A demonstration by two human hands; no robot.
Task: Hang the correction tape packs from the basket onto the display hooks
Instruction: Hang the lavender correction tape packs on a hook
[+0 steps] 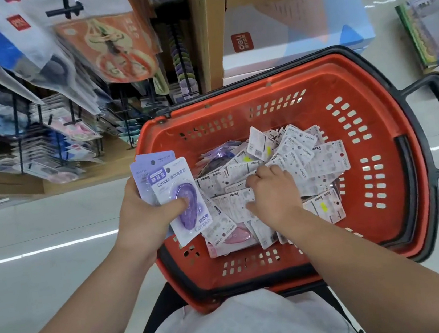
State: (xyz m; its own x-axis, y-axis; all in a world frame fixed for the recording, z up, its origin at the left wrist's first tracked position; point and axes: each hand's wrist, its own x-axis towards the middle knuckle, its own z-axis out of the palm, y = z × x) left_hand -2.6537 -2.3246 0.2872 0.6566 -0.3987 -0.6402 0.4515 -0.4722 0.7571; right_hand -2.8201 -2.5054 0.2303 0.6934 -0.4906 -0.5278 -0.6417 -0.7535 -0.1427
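Closest to you, the basket (231, 95) sits right against your front, and both hands are working over it. Your left hand (144, 215) is at the near-left rim, clamped on a small stack (178, 183) of purple packs, with the thumb pressed across the front one and the rest wrapped behind. The stack stands more or less upright in that grip, long axis running away from you and hang holes (152, 162) at the far end.

A bit further in, your right hand (271, 190) is knuckles-up on the pile (311, 154). Its fingers (253, 181) are curled down, and the thumb is against a face-down pack (231, 202). Honestly can't tell if it's actually got hold of that one or is just scrabbling at it. Loads of packs are left in there, mostly back-side up, so I'd say you're early in the job and in the gathering bit.

Further off, the hooks (64, 10) are up and to your left, well apart from the basket. So the left hand is the nearer one, and its stack already has the hole end leading that way. I reckon it's a lift up-left from there, no flipping needed.
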